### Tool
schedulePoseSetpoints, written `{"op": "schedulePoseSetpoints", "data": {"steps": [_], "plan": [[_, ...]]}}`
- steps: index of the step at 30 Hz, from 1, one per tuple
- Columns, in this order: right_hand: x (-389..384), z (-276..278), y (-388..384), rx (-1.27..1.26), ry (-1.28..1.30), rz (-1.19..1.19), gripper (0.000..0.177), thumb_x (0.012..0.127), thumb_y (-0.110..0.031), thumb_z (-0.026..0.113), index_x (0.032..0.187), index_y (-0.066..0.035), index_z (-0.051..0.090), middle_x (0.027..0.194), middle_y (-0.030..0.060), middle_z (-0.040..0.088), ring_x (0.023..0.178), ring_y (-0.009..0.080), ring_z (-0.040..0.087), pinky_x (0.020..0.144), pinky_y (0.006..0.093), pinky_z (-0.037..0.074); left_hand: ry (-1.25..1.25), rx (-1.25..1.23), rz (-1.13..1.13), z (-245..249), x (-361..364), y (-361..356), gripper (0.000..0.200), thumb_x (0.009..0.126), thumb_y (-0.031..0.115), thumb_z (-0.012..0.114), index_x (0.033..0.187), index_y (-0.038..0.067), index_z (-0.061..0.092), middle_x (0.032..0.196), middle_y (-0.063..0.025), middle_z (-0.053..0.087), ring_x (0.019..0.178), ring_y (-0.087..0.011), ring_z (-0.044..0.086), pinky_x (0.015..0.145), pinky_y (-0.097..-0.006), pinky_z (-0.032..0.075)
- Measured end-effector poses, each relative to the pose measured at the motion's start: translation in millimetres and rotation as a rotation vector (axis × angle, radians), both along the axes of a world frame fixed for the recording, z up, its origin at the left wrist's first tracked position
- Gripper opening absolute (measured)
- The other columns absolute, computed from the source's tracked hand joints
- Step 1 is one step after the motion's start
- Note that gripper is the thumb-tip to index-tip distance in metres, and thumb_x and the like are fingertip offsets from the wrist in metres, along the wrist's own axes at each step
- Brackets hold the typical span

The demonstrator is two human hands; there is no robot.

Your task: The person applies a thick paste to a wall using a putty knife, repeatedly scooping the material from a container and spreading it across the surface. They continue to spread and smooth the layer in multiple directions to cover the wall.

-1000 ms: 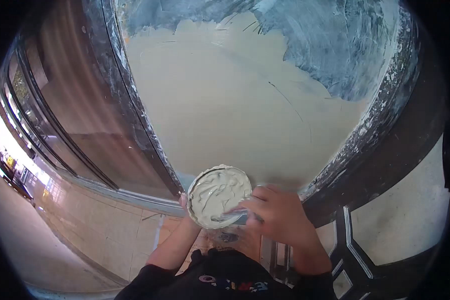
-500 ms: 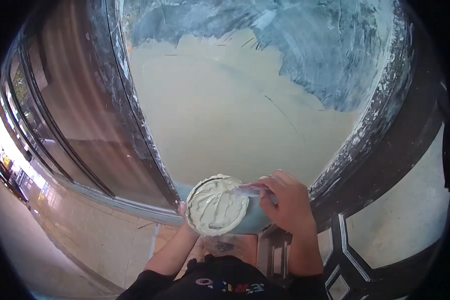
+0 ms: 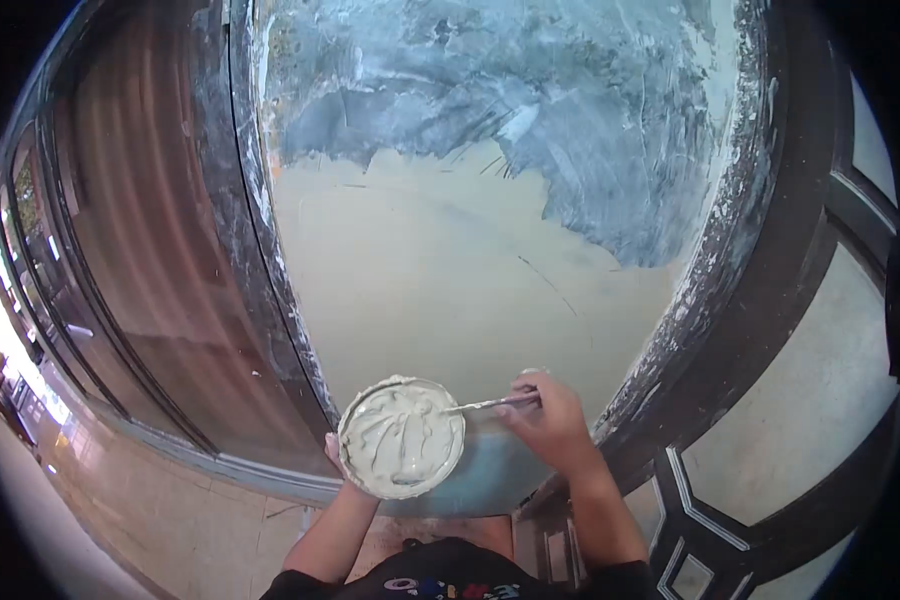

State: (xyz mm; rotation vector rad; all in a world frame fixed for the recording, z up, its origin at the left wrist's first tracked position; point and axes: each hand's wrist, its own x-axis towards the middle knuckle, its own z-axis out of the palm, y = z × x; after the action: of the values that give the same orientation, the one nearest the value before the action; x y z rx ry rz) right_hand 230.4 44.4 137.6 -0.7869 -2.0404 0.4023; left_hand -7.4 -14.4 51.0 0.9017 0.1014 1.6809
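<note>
A round tub [image 3: 402, 438] full of pale, creamy paste is held up at the lower centre by my left hand [image 3: 334, 450], whose fingers show at the tub's left side. My right hand [image 3: 548, 415] is closed round the handle of a flat scraper [image 3: 490, 403], its tip at the right part of the paste. Beyond both hands stands a wall panel [image 3: 410, 270], smooth beige in its lower part and rough blue-grey above, with a ragged edge between.
Left of the panel is a brown glossy surface [image 3: 160, 240] with dark metal bars. A dark frame with pale panels [image 3: 790, 400] curves along the right. Tiled floor [image 3: 180, 510] shows at the lower left.
The tub and both hands have shifted left in view. The scraper now looks thinner, turned more edge-on. More of the blue-grey upper wall shows as the view has tipped upward.
</note>
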Motion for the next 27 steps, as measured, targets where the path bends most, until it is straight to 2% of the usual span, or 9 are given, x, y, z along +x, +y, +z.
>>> {"op": "schedulePoseSetpoints", "data": {"steps": [4,9,14,16,20,22,24,26,27], "plan": [[8.1,57.8,10.8,-0.189,0.02,-0.22,0.039,0.08,-0.017,0.071,0.111,-0.001,0.054,0.093,0.014,0.065,0.086,0.025,0.065,0.075,0.0349,0.051,-0.098,-0.048,-0.014,-30.1,-20.6,6.4,0.099,0.071,0.076,0.05,0.142,0.008,0.035,0.144,-0.0174,0.037,0.13,-0.0394,0.039,0.107,-0.0568,0.034],[43.2,132.6,38.7,0.255,0.082,-0.369,0.037,0.081,-0.016,0.069,0.114,-0.006,0.053,0.094,0.0128,0.065,0.088,0.028,0.065,0.077,0.0358,0.05,0.084,-0.014,-0.046,-4.9,-41.3,-10.4,0.106,0.069,0.079,0.05,0.146,0.008,0.028,0.148,-0.018,0.032,0.134,-0.038,0.035,0.11,-0.0549,0.031],[36.5,179.8,51.4,0.597,-0.355,-0.505,0.034,0.081,-0.02,0.065,0.111,-0.01,0.054,0.102,0.01,0.062,0.093,0.0319,0.061,0.078,0.0394,0.049,0.108,-0.087,-0.055,-14.7,-59.8,-14.8,0.109,0.068,0.08,0.05,0.146,0.008,0.027,0.148,-0.0182,0.032,0.134,-0.0379,0.035,0.109,-0.0548,0.033],[34.0,195.0,59.6,0.607,-0.416,-0.493,0.032,0.081,-0.021,0.065,0.109,-0.009,0.054,0.101,0.0107,0.063,0.093,0.0311,0.062,0.077,0.0403,0.049,0.075,-0.087,-0.116,-21.6,-64.1,-14.1,0.109,0.068,0.08,0.05,0.146,0.008,0.027,0.148,-0.0176,0.032,0.134,-0.0379,0.035,0.109,-0.0546,0.033],[37.2,226.4,50.9,0.593,-0.197,-0.592,0.032,0.08,-0.02,0.066,0.108,-0.008,0.055,0.097,0.0111,0.066,0.091,0.0303,0.064,0.077,0.0393,0.05,0.043,-0.064,-0.105,-38.6,-71.3,-10.4,0.105,0.07,0.078,0.051,0.145,0.008,0.03,0.148,-0.0171,0.032,0.134,-0.0375,0.036,0.109,-0.0544,0.033],[33.4,229.5,44.5,0.44,-0.247,-0.49,0.035,0.079,-0.02,0.067,0.11,-0.008,0.055,0.1,0.0126,0.065,0.093,0.0313,0.064,0.079,0.0386,0.05,0.046,-0.064,-0.124,-36.3,-71.4,-13.7,0.103,0.071,0.077,0.051,0.145,0.008,0.03,0.148,-0.0172,0.032,0.133,-0.0371,0.036,0.109,-0.0542,0.032],[22.8,213.2,50.3,0.487,-0.416,-0.454,0.033,0.079,-0.022,0.067,0.107,-0.009,0.055,0.1,0.0103,0.065,0.091,0.0301,0.064,0.076,0.0391,0.05,0.112,-0.11,-0.073,-33.3,-69.3,-18.3,0.103,0.07,0.081,0.045,0.145,0.011,0.032,0.147,-0.0162,0.033,0.132,-0.0389,0.037,0.108,-0.0562,0.032],[10.6,204.5,52.3,0.467,-0.779,-0.54,0.033,0.079,-0.025,0.067,0.107,-0.01,0.055,0.101,0.0092,0.064,0.09,0.0295,0.064,0.074,0.0393,0.05,0.103,-0.119,-0.073,-34.9,-68.1,-19.4,0.103,0.07,0.08,0.046,0.145,0.01,0.032,0.147,-0.0163,0.033,0.132,-0.0386,0.037,0.108,-0.0561,0.032],[14.2,210.6,60.6,0.462,-0.682,-0.528,0.034,0.079,-0.025,0.067,0.108,-0.011,0.055,0.101,0.0097,0.064,0.091,0.0295,0.063,0.074,0.0393,0.05,0.097,-0.126,-0.072,-36.2,-67.2,-18.7,0.103,0.071,0.08,0.046,0.145,0.01,0.032,0.147,-0.0163,0.033,0.132,-0.0384,0.037,0.108,-0.056,0.032]]}}
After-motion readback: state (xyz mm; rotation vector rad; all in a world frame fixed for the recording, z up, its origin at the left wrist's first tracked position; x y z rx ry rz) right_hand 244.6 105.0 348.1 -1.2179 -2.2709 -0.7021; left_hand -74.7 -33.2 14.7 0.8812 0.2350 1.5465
